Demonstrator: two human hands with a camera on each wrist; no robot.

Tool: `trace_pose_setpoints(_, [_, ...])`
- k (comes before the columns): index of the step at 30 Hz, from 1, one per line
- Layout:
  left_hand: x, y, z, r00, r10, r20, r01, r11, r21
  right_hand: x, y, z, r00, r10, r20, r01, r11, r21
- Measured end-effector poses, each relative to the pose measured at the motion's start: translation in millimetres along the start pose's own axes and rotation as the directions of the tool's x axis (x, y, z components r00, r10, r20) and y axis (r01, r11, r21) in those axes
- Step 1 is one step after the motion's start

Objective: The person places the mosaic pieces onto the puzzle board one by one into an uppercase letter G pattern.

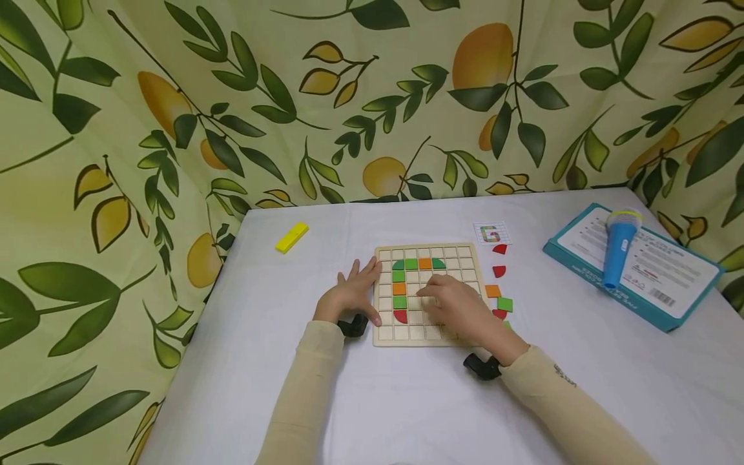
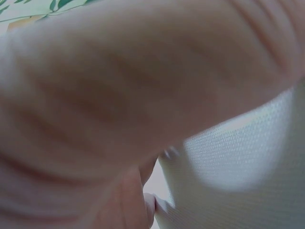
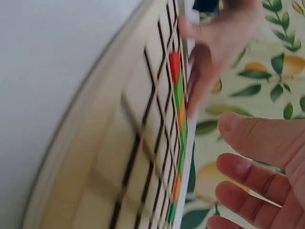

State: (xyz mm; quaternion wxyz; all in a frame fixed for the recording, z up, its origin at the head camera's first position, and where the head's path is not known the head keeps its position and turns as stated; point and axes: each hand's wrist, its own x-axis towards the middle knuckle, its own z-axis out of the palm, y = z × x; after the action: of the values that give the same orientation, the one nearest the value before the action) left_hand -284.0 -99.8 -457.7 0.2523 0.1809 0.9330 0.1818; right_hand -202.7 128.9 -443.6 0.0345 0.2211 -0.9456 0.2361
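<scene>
A wooden grid board (image 1: 415,334) lies on the table with coloured tiles set in a C-like outline. Its top row has dark green quarter-rounds at both ends, with a green square (image 1: 411,263) and an orange square (image 1: 425,263) between. Down the left column are green and orange squares, ending in a red quarter-round (image 1: 400,316). My left hand (image 1: 349,297) rests at the board's left edge, fingers spread and thumb near the lower corner. Over the middle cells hovers my right hand (image 1: 456,307), its fingers loosely bent with nothing between them in the right wrist view.
Loose red quarter-rounds (image 1: 499,271), an orange square (image 1: 493,291) and green squares (image 1: 505,304) lie along the board's right side. Above them is a pattern card (image 1: 488,233) showing a G. A blue toy microphone (image 1: 619,255) lies on a teal box (image 1: 662,315); a yellow bar (image 1: 292,237) lies far left.
</scene>
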Motion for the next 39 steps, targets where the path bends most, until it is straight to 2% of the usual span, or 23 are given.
trace_pose_setpoints(4, [0.0,0.7,0.2,1.0,-0.002,-0.006,0.002,1.0,0.008,-14,19,-15.3,0.997,0.069,-0.042,-0.069,0.998,-0.003])
trace_pose_setpoints(9, [-1.1,2.5,-0.3,1.0,-0.002,-0.009,0.002,1.0,0.009,-34,47,-32.7,0.984,0.174,-0.046,-0.175,0.985,-0.007])
trace_pose_setpoints(15, [-2.0,2.7,-0.5,1.0,0.002,-0.006,-0.002,1.0,0.012,-57,75,-46.6,0.95,0.311,-0.021,-0.312,0.95,-0.008])
trace_pose_setpoints(18, [-1.8,2.2,0.0,1.0,0.004,-0.009,-0.004,1.0,0.013,-65,86,-48.1,0.937,0.348,-0.004,-0.348,0.937,-0.013])
trace_pose_setpoints(24, [-1.2,1.1,0.9,1.0,0.007,-0.017,-0.007,1.0,0.009,-72,101,-45.7,0.929,0.369,0.037,-0.369,0.929,-0.014])
trace_pose_setpoints(29, [-1.0,0.3,1.0,1.0,0.007,-0.014,-0.007,1.0,0.007,-74,104,-42.6,0.928,0.367,0.064,-0.367,0.93,-0.008])
trace_pose_setpoints(39, [-0.8,-0.3,1.2,1.0,0.009,-0.018,-0.009,1.0,-0.001,-69,101,-41.6,0.951,0.299,0.08,-0.295,0.954,-0.062])
